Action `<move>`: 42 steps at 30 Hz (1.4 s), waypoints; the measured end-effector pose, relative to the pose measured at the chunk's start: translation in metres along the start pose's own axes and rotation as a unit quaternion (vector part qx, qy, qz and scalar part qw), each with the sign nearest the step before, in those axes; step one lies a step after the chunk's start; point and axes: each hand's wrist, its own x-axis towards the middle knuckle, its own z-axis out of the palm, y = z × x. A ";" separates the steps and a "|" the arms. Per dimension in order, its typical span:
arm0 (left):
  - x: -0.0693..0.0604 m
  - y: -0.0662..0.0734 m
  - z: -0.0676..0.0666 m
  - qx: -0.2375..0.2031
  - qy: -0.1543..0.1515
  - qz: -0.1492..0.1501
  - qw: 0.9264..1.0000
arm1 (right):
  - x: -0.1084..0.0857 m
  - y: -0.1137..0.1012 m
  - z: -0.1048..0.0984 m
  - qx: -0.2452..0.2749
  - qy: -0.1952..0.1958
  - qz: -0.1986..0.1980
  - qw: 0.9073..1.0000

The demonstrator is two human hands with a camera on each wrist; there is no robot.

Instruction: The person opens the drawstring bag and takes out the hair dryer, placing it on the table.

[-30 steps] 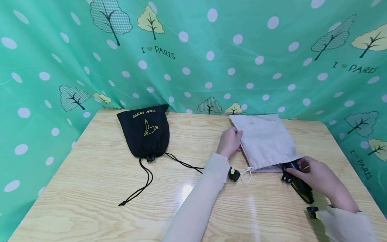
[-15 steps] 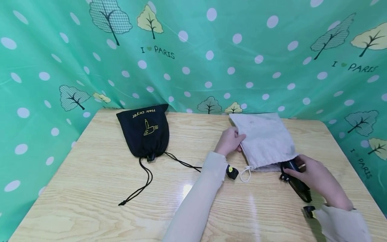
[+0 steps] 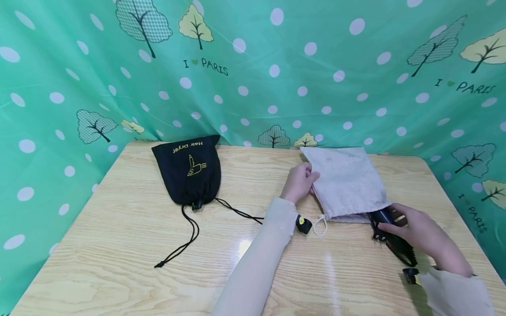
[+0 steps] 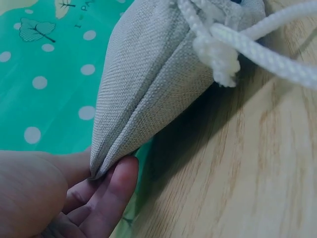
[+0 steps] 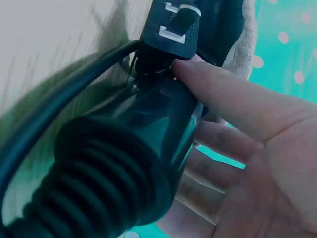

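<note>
A grey drawstring bag (image 3: 344,180) lies toward the back right of the table. My left hand (image 3: 297,182) pinches its left edge between thumb and fingers, seen close in the left wrist view. From the bag's mouth juts a black corded appliance handle (image 3: 402,248); its other end is hidden inside the cloth. My right hand (image 3: 421,228) grips this handle, thumb on top and fingers along the far side. The right wrist view shows a two-pin plug (image 5: 171,37) by the thumb tip, a cord (image 5: 59,99) and a ribbed cord guard (image 5: 99,183).
A black drawstring pouch (image 3: 187,175) printed "Hair Dryer" lies at the back left, its black cords (image 3: 194,232) trailing over the wooden table (image 3: 138,289). White cord (image 3: 321,224) loops from the grey bag's near left corner. A green patterned cloth (image 3: 253,66) hangs behind the table.
Over the last half second, my right hand and the black handle have shifted slightly right, after a small leftward move before. My left hand stays at the bag's edge almost unmoved.
</note>
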 end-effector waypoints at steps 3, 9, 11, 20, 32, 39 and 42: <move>0.000 0.001 0.000 -0.002 0.000 -0.001 1.000 | 0.000 -0.001 0.000 -0.004 0.007 0.007 1.000; 0.000 0.001 0.001 0.014 -0.012 -0.003 1.000 | 0.001 -0.005 0.003 -0.018 0.035 0.011 0.999; -0.001 0.001 0.001 0.014 -0.018 -0.001 1.000 | 0.001 -0.006 0.004 -0.023 0.039 0.011 0.999; -0.003 0.001 0.001 0.011 -0.051 -0.012 0.999 | 0.002 -0.011 0.007 -0.028 0.055 0.010 0.998; -0.001 0.000 0.002 0.031 -0.033 0.008 0.999 | 0.006 -0.007 0.004 -0.004 0.007 0.009 1.000; -0.001 0.001 0.001 0.030 -0.019 0.008 0.999 | 0.005 -0.002 0.001 -0.007 -0.007 0.003 1.000; -0.001 0.001 0.001 0.035 -0.014 0.008 0.999 | 0.004 0.000 0.000 -0.007 -0.007 0.000 1.000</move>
